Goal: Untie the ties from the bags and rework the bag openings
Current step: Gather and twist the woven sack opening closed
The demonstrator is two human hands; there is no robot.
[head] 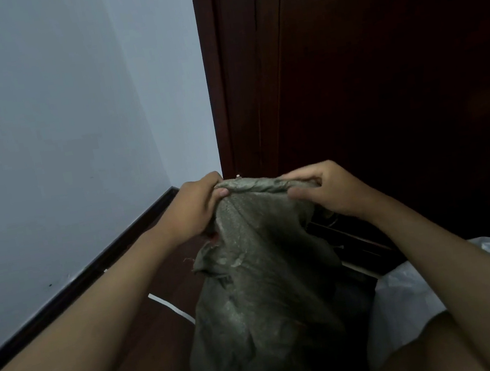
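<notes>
Now both hands, left hand (196,208) and right hand (330,191), pinch the bag (260,278) rim between them.

Left grip (196,208), right grip (324,192) pinching

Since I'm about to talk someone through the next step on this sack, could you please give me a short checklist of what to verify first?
1. Left hand grips the sack's rolled top edge: ok.
2. Right hand pinches the same edge: ok.
3. Tie off the opening: cannot tell; none shows on the edge, but the roll may hide it.
4. Sack steady on the floor: ok; it stands upright between the arms.
5. Sack sound: not ok; a torn, frayed patch shows below the left hand.
6. White bag clear of the work: ok, it lies to the right.
</notes>
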